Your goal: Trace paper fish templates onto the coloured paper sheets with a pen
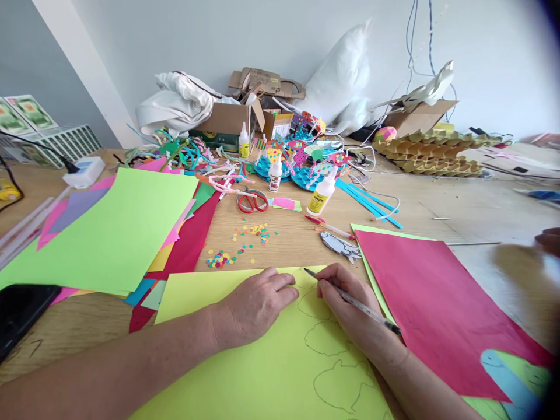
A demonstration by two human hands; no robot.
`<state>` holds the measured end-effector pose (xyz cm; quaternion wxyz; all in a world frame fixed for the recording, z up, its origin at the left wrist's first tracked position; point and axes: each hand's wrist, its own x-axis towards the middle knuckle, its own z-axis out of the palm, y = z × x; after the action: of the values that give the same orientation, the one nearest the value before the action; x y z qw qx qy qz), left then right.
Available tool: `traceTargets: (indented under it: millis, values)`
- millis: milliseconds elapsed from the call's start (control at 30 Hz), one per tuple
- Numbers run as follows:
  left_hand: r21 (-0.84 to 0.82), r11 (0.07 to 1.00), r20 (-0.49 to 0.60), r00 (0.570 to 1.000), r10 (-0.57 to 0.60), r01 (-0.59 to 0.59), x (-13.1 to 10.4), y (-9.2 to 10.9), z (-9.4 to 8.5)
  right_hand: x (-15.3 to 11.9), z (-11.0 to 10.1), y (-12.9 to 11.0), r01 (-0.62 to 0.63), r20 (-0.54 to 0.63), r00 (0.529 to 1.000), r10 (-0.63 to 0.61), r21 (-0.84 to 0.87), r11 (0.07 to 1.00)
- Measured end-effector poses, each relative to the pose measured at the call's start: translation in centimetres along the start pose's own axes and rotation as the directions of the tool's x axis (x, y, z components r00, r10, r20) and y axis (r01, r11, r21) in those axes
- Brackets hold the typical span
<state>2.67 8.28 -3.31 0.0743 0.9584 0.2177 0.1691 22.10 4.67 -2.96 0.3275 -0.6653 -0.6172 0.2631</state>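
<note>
My right hand (pixel 347 297) grips a pen (pixel 365 308), its dark tip touching the top edge of a yellow-green sheet of paper (pixel 236 379). Close beside it, my left hand (pixel 258 306) rests on the same sheet, holding nothing, its fingers lying loosely on the paper. Several fish-like outlines (pixel 341 386) run down the sheet's right side in thin dark line. Part of the topmost outline is hidden by my right hand. Just beyond the sheet lies a paper fish cutout (pixel 339 246) with dark outlines.
Coloured paper sheets (pixel 100 233) are piled on the left, and a red sheet (pixel 437 303) lies on the right. Ahead are paper confetti (pixel 223 258), red-handled scissors (pixel 252 202), glue bottles (pixel 321 195) and egg trays (pixel 424 154). A blurred hand (pixel 549 240) appears at the right edge.
</note>
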Motion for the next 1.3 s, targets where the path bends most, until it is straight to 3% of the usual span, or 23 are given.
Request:
traceTargets:
  millis: [667, 1300]
  values:
    - [0.026, 1.000, -0.019, 1.000, -0.003, 0.003, -0.13, -0.19, 0.39, -0.03, -0.36, -0.90, 0.029, 0.018, 0.999, -0.028, -0.069, 0.997]
    - [0.031, 1.000, -0.006, 1.000, -0.006, 0.006, -0.17, -0.20, 0.42, -0.14, -0.23, -0.58, 0.012, 0.037, 0.999, -0.012, 0.009, 1.000]
